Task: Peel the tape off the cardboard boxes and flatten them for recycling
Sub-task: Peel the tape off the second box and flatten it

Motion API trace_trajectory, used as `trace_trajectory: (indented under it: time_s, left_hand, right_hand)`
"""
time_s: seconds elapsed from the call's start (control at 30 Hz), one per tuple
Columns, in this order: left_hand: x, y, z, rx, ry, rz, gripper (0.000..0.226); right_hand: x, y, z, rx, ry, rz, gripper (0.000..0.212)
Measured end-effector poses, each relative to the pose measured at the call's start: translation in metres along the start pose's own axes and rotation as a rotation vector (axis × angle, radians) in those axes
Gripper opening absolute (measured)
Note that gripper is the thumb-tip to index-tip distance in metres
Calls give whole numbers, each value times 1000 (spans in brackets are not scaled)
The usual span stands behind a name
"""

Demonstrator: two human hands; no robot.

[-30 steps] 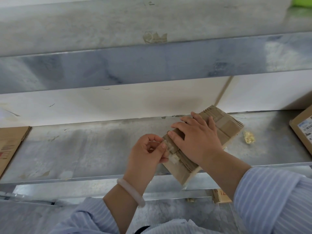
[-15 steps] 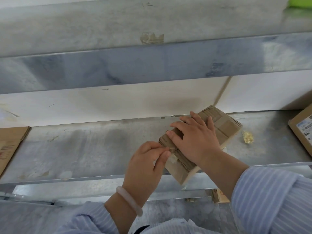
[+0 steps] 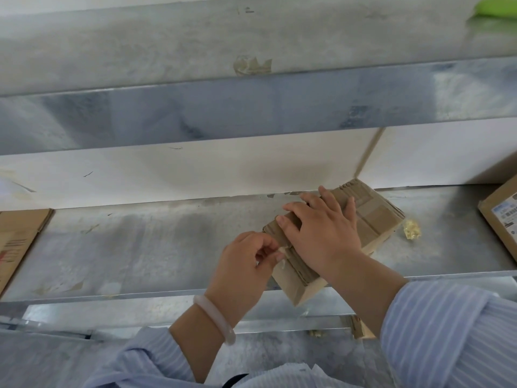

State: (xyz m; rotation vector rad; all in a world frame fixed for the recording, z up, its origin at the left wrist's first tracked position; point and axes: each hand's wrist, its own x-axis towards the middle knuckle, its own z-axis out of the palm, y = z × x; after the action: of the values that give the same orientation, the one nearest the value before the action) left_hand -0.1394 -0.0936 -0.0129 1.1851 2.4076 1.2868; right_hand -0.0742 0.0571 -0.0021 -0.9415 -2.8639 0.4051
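Note:
A small brown cardboard box (image 3: 372, 217) lies at an angle on the metal shelf (image 3: 140, 247), its near corner over the front edge. My right hand (image 3: 321, 233) lies flat on top of the box, fingers spread toward its left edge. My left hand (image 3: 246, 264) is at the box's left side, and its thumb and fingertips pinch a pale end of tape (image 3: 283, 252) at the box's edge. Strips of tape still cross the box's top.
A crumpled yellowish wad of tape (image 3: 411, 230) lies right of the box. A labelled cardboard box (image 3: 500, 217) sits at the far right, flattened cardboard (image 3: 16, 242) at the far left. A metal shelf overhangs above, with a tape scrap (image 3: 251, 65) stuck on it.
My left hand has shifted along the box's left edge and now pinches the tape end lower down. My right hand stays pressed on the box, which has barely moved.

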Motion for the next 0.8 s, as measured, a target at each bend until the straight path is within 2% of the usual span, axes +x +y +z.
trace_trajectory:
  time_s: [0.07, 0.17, 0.33, 0.5, 0.57, 0.67, 0.7, 0.73, 0.8]
  left_hand:
    - [3, -2, 0, 24, -11, 13, 21]
    - [5, -6, 0, -4, 27, -66, 21]
    - [21, -12, -8, -157, 164, -251, 26]
    - [31, -13, -14, -259, 112, -378, 12]
    - [29, -17, -13, -527, 53, -448, 11]
    - [23, -28, -21, -1195, -14, -584, 30]
    - [21, -32, -24, -1296, -32, -615, 34]
    - [19, -35, -25, -1292, -56, -636, 34]
    - [15, -35, -19, -1039, -133, -608, 33]
  right_hand:
    - [1, -1, -1, 10, -17, 25, 53]
    - [4, -2, -5, 96, -43, 54, 47]
    - [3, 7, -21, 237, -109, -67, 47]
    - [-9, 25, -21, 72, -44, -213, 48]
    - [-12, 24, -16, 16, -3, -223, 49]
    - [-12, 23, -13, -14, 19, -226, 51]
    - [-12, 23, -13, -17, 21, -224, 51]
    - [-11, 24, -13, -18, 23, -221, 51]
    - [-10, 24, -12, -14, 27, -211, 49]
